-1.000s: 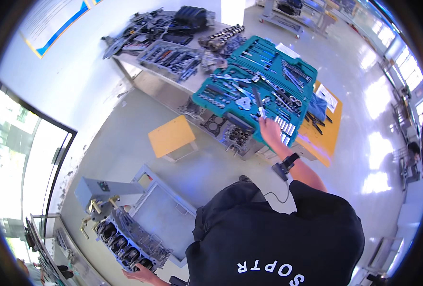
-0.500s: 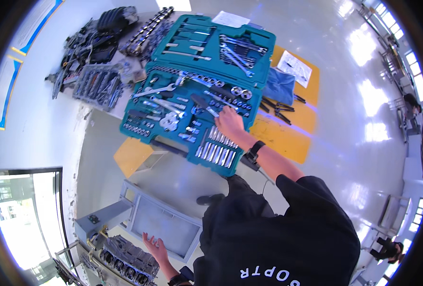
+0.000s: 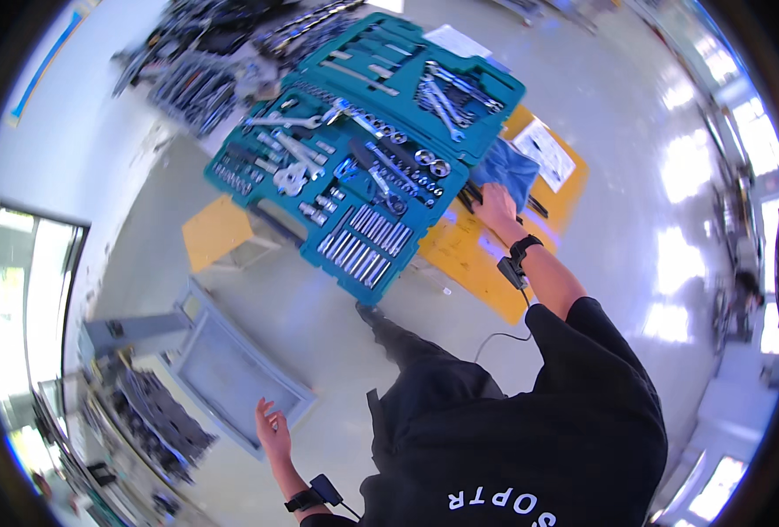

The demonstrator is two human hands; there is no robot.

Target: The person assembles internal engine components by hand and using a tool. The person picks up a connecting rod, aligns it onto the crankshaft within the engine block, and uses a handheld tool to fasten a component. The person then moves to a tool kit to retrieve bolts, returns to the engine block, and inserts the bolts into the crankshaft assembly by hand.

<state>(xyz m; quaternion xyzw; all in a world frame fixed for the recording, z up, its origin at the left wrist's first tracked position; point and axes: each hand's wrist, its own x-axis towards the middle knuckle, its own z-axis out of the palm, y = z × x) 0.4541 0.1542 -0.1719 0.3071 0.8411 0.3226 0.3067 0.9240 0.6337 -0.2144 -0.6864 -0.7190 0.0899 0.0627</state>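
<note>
Blue cloth (image 3: 505,171) under right hand (image 3: 497,208) — left hand (image 3: 271,428) free.

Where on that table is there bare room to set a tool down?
The orange tabletop is bare between the teal tool case and the right hand. Beyond the hand it is crowded: blue cloth, white paper. The case itself is packed. The left hand hangs empty over the floor.

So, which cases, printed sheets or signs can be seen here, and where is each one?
Tool case: open on the table, teal, rectangular, full of sockets and wrenches.
Paper sheet: on the orange mat, beyond the right hand, white with dark print.
Second sheet: behind the case, white.
No screens visible.
</note>
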